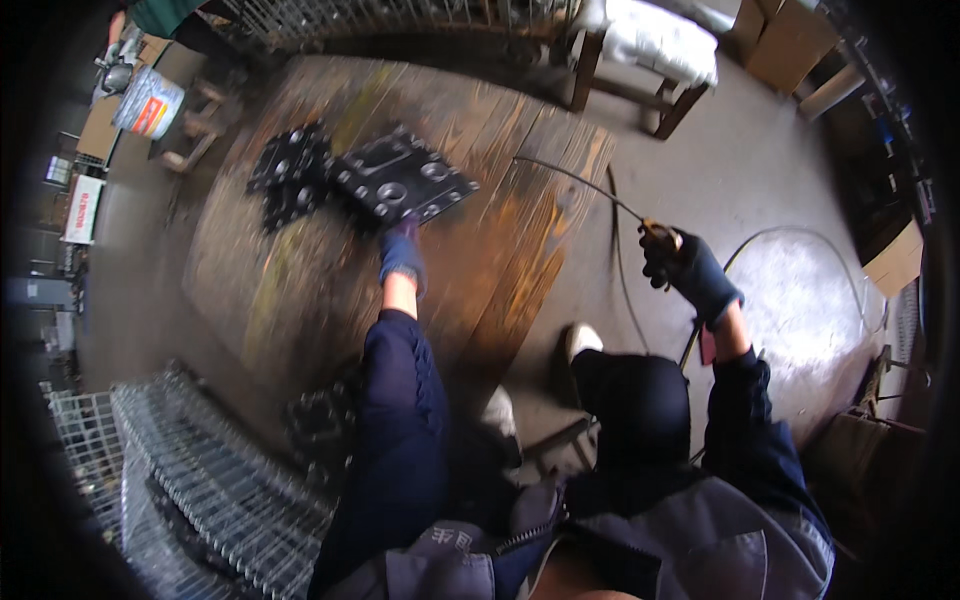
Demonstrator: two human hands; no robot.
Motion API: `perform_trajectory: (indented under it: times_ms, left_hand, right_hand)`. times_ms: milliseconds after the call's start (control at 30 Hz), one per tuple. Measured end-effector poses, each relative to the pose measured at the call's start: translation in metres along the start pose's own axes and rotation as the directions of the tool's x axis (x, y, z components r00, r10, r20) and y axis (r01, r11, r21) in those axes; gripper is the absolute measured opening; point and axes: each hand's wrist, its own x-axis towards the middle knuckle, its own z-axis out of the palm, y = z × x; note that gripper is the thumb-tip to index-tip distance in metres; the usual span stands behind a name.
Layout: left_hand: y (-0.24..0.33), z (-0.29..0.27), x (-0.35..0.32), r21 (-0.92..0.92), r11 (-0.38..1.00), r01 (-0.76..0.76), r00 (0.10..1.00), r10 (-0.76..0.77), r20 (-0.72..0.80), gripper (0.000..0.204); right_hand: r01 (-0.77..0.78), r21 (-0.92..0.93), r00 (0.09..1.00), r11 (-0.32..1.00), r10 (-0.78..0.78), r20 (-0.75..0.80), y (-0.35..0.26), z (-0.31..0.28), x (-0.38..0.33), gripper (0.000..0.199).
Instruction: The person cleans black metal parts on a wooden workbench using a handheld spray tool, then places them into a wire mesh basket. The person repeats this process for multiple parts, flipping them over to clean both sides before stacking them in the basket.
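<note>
My left hand point(401, 252), in a blue-grey glove, grips the near edge of a black metal plate point(392, 180) with round holes and a slot. The fingertips are smeared by motion. Beside it on the left, more black plates point(290, 165) lie in a pile on the wooden table point(480, 240). My right hand point(692, 275), in a dark glove, is closed around the yellowish handle of an air blow gun point(661, 236). Its long thin nozzle reaches left, with its tip over the table's right part, apart from the plate.
A hose point(800, 230) loops across the floor at right. A wire mesh cage point(210, 480) stands at lower left, with more dark plates point(320, 420) beside it. A padded stool point(655, 50) stands beyond the table. Another person point(165, 15) is at upper left, near a white bucket point(150, 103).
</note>
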Motion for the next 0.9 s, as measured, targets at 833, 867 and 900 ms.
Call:
perform_trajectory:
  times_ms: [833, 867, 900]
  left_hand:
    - [-0.023, -0.030, -0.122, 0.190, 0.980, 0.053, 0.998, -0.056, 0.009, 0.052]
    - [-0.023, -0.027, -0.120, -0.137, 0.987, 0.080, 0.997, -0.076, 0.028, 0.047]
    - [-0.023, -0.024, -0.118, -0.361, 0.926, 0.108, 0.994, -0.095, 0.053, 0.043]
  right_hand:
    - [-0.360, -0.043, 0.892, 0.932, 0.357, 0.276, 0.085, 0.059, -0.017, 0.022]
    - [-0.400, -0.065, 0.861, 0.914, 0.399, 0.317, 0.083, 0.055, -0.014, 0.022]
    - [-0.438, -0.088, 0.825, 0.895, 0.439, 0.355, 0.081, 0.050, -0.012, 0.021]
